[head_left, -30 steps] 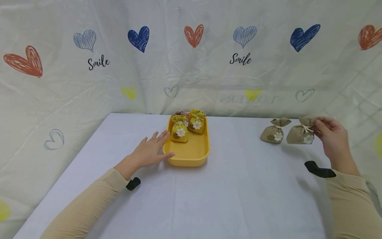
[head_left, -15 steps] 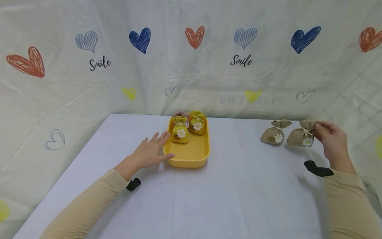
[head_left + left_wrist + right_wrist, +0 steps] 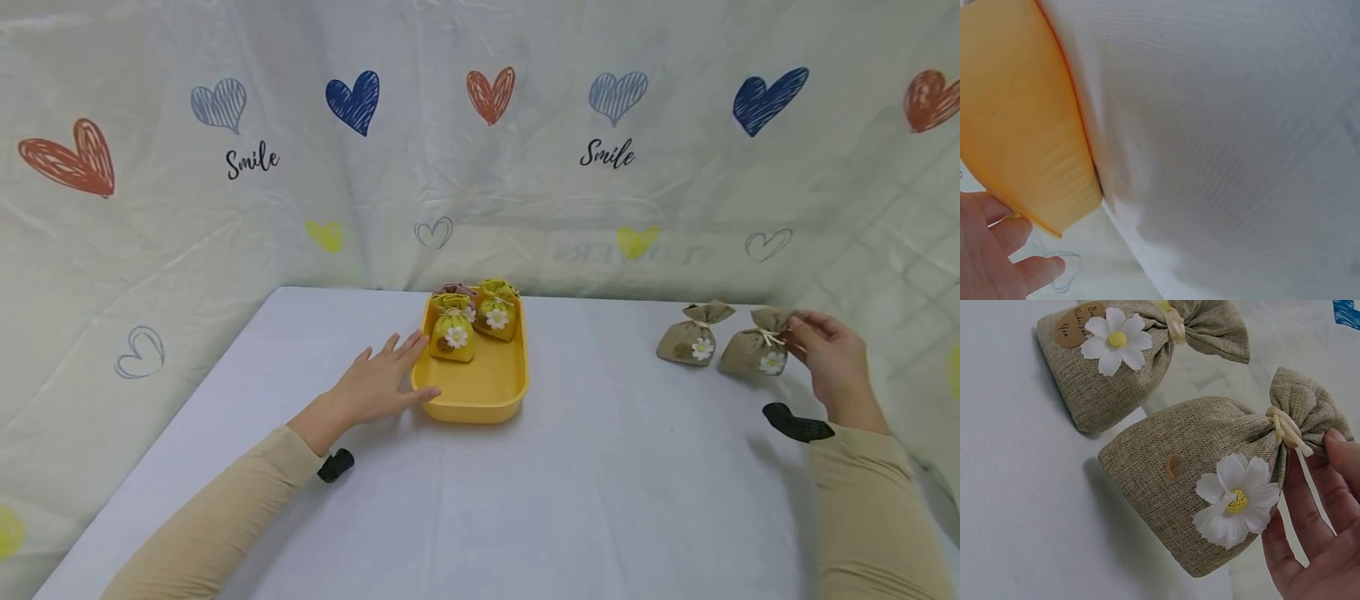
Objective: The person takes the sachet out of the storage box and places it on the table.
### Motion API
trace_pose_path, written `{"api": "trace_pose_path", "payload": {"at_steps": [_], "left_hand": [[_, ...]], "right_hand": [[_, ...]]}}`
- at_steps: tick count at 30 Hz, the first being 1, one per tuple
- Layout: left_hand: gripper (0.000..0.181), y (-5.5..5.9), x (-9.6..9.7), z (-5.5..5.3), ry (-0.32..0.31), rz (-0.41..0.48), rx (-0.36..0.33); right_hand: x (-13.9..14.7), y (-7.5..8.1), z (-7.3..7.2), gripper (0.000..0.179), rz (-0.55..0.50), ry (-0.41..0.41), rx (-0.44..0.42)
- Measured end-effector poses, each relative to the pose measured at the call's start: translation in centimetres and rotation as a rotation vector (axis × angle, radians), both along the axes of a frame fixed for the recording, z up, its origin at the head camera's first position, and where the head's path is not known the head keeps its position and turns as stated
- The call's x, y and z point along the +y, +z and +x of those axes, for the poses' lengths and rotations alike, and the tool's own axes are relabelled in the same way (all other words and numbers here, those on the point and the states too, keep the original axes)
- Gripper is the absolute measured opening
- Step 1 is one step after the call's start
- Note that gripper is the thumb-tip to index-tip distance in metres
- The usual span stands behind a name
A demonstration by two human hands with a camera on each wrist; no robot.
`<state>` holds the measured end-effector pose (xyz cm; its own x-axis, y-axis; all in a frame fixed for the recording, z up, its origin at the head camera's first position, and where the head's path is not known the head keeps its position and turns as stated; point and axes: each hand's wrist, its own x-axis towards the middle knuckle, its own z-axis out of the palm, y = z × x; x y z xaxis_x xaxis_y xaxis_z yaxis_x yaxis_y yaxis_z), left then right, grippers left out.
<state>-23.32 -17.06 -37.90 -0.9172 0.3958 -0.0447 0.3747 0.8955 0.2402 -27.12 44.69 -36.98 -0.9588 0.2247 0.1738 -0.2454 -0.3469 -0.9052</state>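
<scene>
The right hand [image 3: 838, 360] pinches a tan bag [image 3: 1194, 478] by its top; the left hand [image 3: 377, 380], fingers spread, touches the tray [image 3: 476, 412].

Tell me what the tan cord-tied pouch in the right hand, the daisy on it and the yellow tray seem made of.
The tan cord-tied pouch looks like matte, coarse woven cloth, perhaps linen: crossing threads show. The daisy is likely fabric: thin, matte petals with fine lines. The yellow tray is probably plastic: smooth, faintly glossy walls and rounded corners.
</scene>
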Motion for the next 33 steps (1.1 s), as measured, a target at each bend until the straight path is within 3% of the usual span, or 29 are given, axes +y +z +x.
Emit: {"api": "trace_pose_path", "payload": {"at_steps": [16,27,33], "left_hand": [[0.096,0.1,0.1,0.0,0.0,-0.012,-0.003],[0.094,0.0,0.2,-0.1,0.006,-0.014,-0.001],[0.094,-0.1,0.2,-0.2,0.003,-0.016,-0.001]], "right_hand": [[0.2,-0.8,-0.2,0.012,0.03,-0.028,-0.061],[0.5,-1.2,-0.4,0.018,-0.001,-0.046,-0.054],[0.5,-1.1,-0.3,0.023,0.032,-0.066,-0.063]]}}
